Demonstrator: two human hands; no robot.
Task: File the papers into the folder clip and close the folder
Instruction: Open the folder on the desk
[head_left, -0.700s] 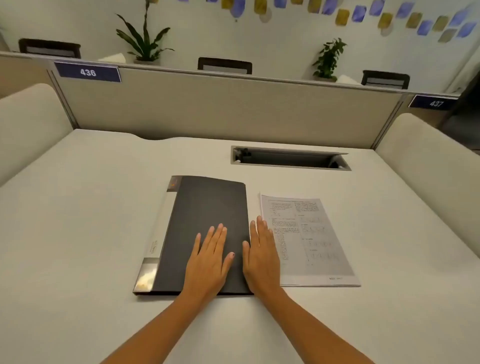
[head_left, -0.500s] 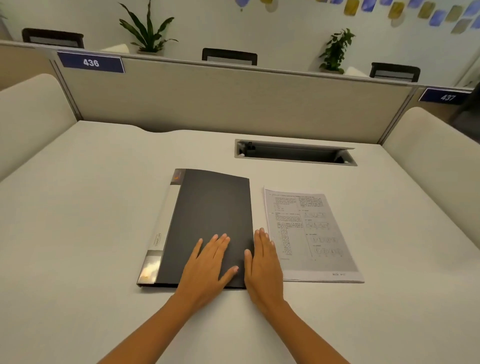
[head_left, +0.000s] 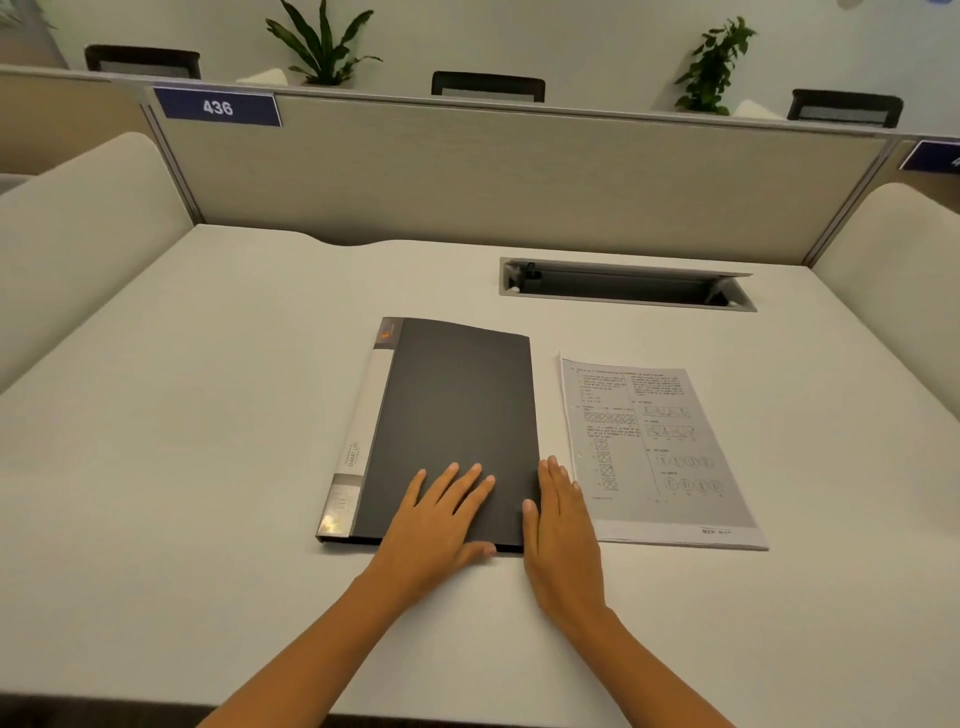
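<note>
Opening step, nothing filed yet. Left hand (head_left: 441, 512) flat and spread, palm down on the near right corner of the dark folder (head_left: 452, 415), holding nothing. Folder shut, lying flat on the desk (head_left: 208, 467), pale spine away on the far side of the left hand. Right hand (head_left: 563, 525) flat too, fingers together, laid along the folder's free edge, thumb touching the cover, nothing pinched. Just beyond the right hand's fingertips, printed papers (head_left: 660, 452) loose on the desk, beside the folder and apart from it. Next up, by the look of it: catching the cover edge under the right thumb and swinging it open leftward, left hand steadying against a slide, then finding the clip inside.
</note>
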